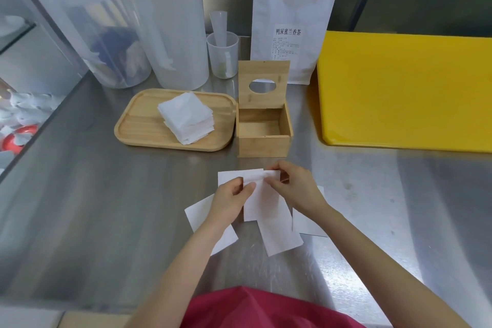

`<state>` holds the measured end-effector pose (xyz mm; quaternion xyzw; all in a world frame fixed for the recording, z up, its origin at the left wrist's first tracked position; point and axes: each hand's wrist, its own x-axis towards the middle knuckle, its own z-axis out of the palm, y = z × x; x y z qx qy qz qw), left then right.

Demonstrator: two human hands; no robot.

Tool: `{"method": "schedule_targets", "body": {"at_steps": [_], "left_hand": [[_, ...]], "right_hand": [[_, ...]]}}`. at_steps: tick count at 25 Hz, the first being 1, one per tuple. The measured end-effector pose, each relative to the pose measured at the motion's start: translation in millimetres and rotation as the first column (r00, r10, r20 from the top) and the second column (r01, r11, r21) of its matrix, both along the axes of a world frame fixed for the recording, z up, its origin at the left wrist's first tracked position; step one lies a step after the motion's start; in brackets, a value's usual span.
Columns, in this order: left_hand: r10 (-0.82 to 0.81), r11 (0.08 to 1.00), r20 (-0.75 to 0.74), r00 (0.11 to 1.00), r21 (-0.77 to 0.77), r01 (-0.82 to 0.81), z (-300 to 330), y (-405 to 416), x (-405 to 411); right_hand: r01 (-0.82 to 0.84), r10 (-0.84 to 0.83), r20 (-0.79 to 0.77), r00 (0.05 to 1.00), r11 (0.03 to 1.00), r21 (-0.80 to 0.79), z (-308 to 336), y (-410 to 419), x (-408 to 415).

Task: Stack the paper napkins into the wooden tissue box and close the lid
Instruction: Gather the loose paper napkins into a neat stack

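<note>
The wooden tissue box (263, 141) stands open and looks empty, its lid (263, 73) with an oval hole tilted up at the back. Left of it a stack of white napkins (186, 117) lies on a wooden tray (141, 125). In front of the box, my left hand (231, 198) and my right hand (295, 186) both pinch the top edge of one white napkin (259, 202) just above the steel counter. Several more napkins lie spread flat on the counter under and around my hands, one at the left (198, 213), one in the middle (279, 237).
A yellow cutting board (404, 88) lies right of the box. Behind stand a white zip pouch (292, 13), a small plastic cup (223, 53) and two tall translucent containers (170, 26). The counter's left edge drops to a lower shelf with clutter.
</note>
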<state>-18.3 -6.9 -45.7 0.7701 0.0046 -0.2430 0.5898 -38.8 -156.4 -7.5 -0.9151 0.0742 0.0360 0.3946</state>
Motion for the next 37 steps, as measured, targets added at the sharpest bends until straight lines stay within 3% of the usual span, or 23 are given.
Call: {"method": "schedule_targets", "body": {"at_steps": [4,7,12,19,25,29,32,37], "left_hand": [[0.169,0.979,-0.088,0.982,-0.102,-0.178,11,4,-3],[0.255,0.952,-0.148,0.955,-0.137,-0.275,17,8,-3],[0.278,0.949,-0.175,0.945,-0.104,-0.298,12,15,-5],[0.276,0.952,-0.171,0.946,-0.088,-0.294,18,17,-5],[0.32,0.939,-0.13,0.938,-0.086,-0.332,22,21,-5],[0.327,0.942,-0.05,0.944,-0.06,-0.329,16,23,-1],[0.254,0.967,-0.025,0.967,-0.03,-0.255,17,21,-2],[0.19,0.971,-0.164,0.968,-0.117,-0.211,28,12,-7]], "right_hand": [[0.091,-0.086,-0.06,0.994,0.993,0.08,-3,1,1],[0.034,-0.046,-0.167,0.985,0.997,-0.074,-13,-3,-2],[-0.25,0.126,-0.356,0.926,0.911,-0.327,-29,-5,-9],[-0.232,0.112,-0.317,0.942,0.899,-0.372,-32,1,-18],[-0.059,0.04,-0.213,0.976,0.995,-0.083,0,-7,-15],[-0.006,0.016,-0.14,0.99,0.997,0.075,20,-13,-9],[0.05,0.006,-0.174,0.985,0.948,0.315,28,-9,-5],[0.037,0.012,-0.172,0.985,0.96,0.279,19,6,4]]}}
